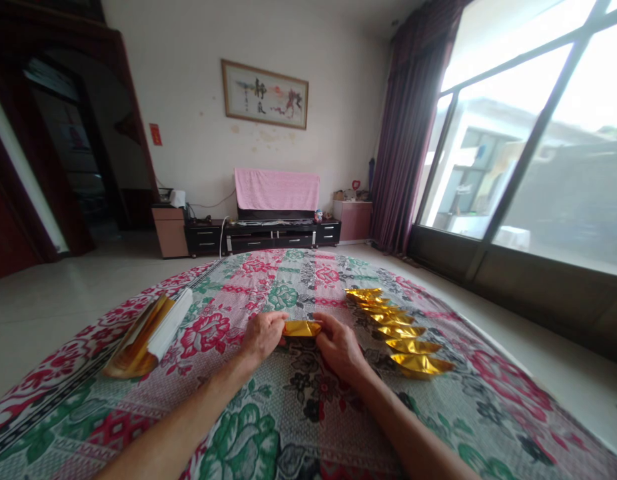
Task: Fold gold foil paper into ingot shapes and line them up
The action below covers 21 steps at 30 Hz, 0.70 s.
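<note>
A folded strip of gold foil paper (302, 329) is stretched level between my two hands, above the flowered cloth. My left hand (263, 335) pinches its left end with the fingers closed. At the other end my right hand (340, 343) grips it between thumb and fingers. To the right of my right hand, several folded gold paper ingots (421, 365) stand in a slanting row running away from me. A curled stack of gold and white paper sheets (143, 340) lies on the left side of the cloth.
The round table wears a red, green and white flowered tablecloth (248, 433). Beyond it stands a low black TV cabinet (268, 240), with a pink cloth (277, 189) draped over the screen. Large windows (533, 153) and a purple curtain (413, 120) are on the right.
</note>
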Each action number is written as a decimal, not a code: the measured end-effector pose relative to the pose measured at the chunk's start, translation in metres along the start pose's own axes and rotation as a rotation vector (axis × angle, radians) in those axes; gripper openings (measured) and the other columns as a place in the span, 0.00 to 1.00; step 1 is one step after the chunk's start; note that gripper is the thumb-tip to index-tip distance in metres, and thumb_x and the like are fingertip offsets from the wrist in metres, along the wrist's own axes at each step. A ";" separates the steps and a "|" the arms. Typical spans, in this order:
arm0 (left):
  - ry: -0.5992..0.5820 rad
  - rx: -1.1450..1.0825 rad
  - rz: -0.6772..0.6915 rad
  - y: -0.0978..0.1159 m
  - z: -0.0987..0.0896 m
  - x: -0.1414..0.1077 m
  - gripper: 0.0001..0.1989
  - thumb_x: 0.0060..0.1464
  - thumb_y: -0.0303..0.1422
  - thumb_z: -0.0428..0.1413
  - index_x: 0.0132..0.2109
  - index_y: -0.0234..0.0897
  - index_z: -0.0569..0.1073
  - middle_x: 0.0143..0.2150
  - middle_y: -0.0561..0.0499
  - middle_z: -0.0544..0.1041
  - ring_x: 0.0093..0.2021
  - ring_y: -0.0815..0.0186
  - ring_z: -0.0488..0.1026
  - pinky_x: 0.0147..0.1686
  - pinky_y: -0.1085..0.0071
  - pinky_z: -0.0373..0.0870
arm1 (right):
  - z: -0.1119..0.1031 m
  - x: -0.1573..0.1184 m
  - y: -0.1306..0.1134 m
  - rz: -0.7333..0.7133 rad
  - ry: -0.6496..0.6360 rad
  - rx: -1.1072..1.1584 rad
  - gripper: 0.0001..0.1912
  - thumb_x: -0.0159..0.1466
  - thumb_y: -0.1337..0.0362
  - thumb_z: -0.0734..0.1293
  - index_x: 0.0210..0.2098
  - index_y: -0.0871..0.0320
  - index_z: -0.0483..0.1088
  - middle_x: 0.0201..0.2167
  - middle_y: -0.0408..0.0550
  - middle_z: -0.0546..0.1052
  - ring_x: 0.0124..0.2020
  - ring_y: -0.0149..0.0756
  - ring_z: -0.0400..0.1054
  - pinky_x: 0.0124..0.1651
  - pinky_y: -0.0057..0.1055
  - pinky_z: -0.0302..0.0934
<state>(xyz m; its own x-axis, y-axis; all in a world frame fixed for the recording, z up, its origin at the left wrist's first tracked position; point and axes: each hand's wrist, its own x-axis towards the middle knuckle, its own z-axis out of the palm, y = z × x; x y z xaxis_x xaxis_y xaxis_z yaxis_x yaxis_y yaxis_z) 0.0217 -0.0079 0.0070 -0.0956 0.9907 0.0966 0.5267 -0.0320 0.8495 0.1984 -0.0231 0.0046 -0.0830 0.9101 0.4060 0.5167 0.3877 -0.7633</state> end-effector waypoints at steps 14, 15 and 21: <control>0.008 0.028 0.043 0.001 -0.002 -0.002 0.18 0.50 0.34 0.46 0.45 0.36 0.74 0.25 0.54 0.77 0.18 0.73 0.71 0.22 0.79 0.65 | 0.000 0.000 0.001 -0.005 -0.001 -0.009 0.19 0.51 0.66 0.59 0.42 0.60 0.71 0.29 0.44 0.77 0.28 0.32 0.68 0.35 0.27 0.61; 0.007 0.021 0.040 0.002 -0.002 -0.003 0.18 0.50 0.34 0.46 0.45 0.36 0.74 0.27 0.53 0.78 0.18 0.73 0.71 0.22 0.79 0.66 | 0.000 0.000 0.001 -0.003 -0.005 -0.009 0.20 0.51 0.66 0.59 0.42 0.60 0.70 0.29 0.44 0.77 0.28 0.32 0.68 0.35 0.27 0.61; -0.019 -0.011 0.019 0.003 -0.002 -0.004 0.18 0.46 0.30 0.48 0.44 0.34 0.74 0.29 0.51 0.79 0.21 0.70 0.73 0.22 0.78 0.67 | -0.002 0.000 0.000 0.027 -0.062 0.097 0.22 0.49 0.69 0.58 0.44 0.60 0.70 0.33 0.45 0.77 0.33 0.33 0.69 0.37 0.26 0.61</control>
<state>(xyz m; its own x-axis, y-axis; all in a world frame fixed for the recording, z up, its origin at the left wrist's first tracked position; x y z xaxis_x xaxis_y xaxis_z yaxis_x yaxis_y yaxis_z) 0.0219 -0.0118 0.0103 -0.0695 0.9923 0.1026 0.5186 -0.0519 0.8535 0.1999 -0.0237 0.0054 -0.1249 0.9264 0.3552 0.4350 0.3729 -0.8196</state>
